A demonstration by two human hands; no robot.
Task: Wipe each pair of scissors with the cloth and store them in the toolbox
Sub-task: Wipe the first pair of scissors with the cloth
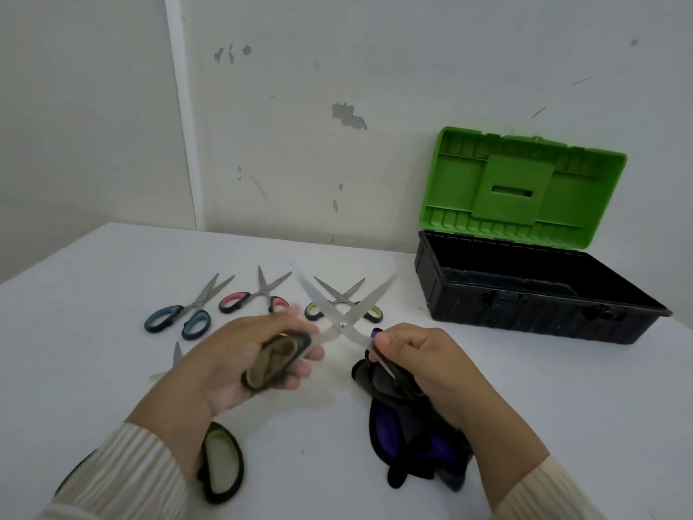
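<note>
My left hand [247,354] grips the olive-and-black handle of a large pair of scissors [343,320], held above the table with the blades spread wide. My right hand [423,369] pinches the other handle end together with a black-and-purple cloth [408,437] that hangs down to the table. Three smaller pairs lie in a row behind: blue-handled scissors [180,319], pink-handled scissors [247,298] and green-handled scissors [343,300], partly hidden by the held blades. Another large pair [221,463] lies under my left forearm. The toolbox [532,294] stands open at the right, looking empty.
The white table [112,279] meets a scuffed white wall at the back. The toolbox's green lid [521,189] leans upright against that wall. A faint stain marks the table between my hands.
</note>
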